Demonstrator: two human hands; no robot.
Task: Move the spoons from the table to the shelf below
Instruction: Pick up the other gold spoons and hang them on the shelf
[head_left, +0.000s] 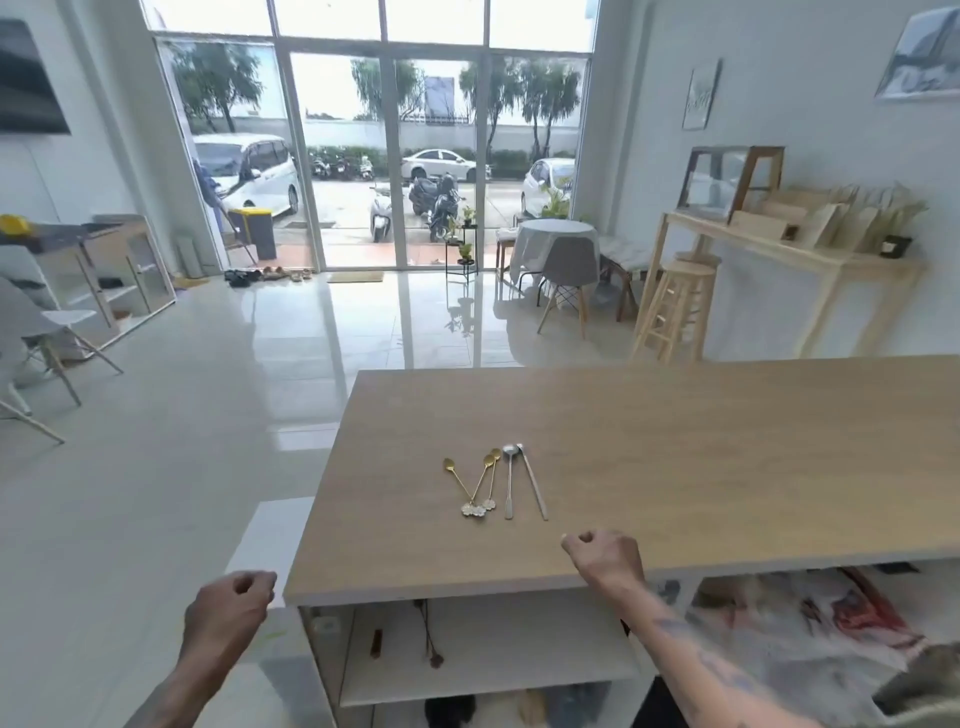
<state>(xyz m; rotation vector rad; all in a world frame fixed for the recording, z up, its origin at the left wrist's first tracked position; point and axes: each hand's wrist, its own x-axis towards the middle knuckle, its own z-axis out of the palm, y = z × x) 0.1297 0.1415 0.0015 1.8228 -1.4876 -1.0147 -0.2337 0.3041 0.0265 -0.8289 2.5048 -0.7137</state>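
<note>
Two hands are nearest you. Your left hand (228, 605) hangs off the left corner of the table (675, 467), over the floor, fingers curled loosely into a fist and holding nothing. Your right hand (605, 558) sits over the near edge of the tabletop, also curled closed and empty, well short of the spoons.

Below the tabletop, the white shelf (488, 670) shows in the open front. A dark spoon (428, 636) with a flower-shaped end lies on it, and a small brown object (376, 643) lies just to its left; it is too blurred to say what that is. To the right, the next compartment holds blurred white and red material that you cannot make out.

Further in, five spoons lie on the table, bowls pointing away from you. Three gold spoons (480, 483) with flower-shaped handle ends fan out, their handle ends bunched together and touching. Just beside them on the right lies a silver spoon (509, 480), and next to it a longer thin spoon (532, 486), slightly angled, close but apart.

Beyond the table, a wooden stool (675, 306) stands by a light wood counter (779, 254), and a grey chair (569, 275) sits at a small round table before the glass doors (384, 156).
</note>
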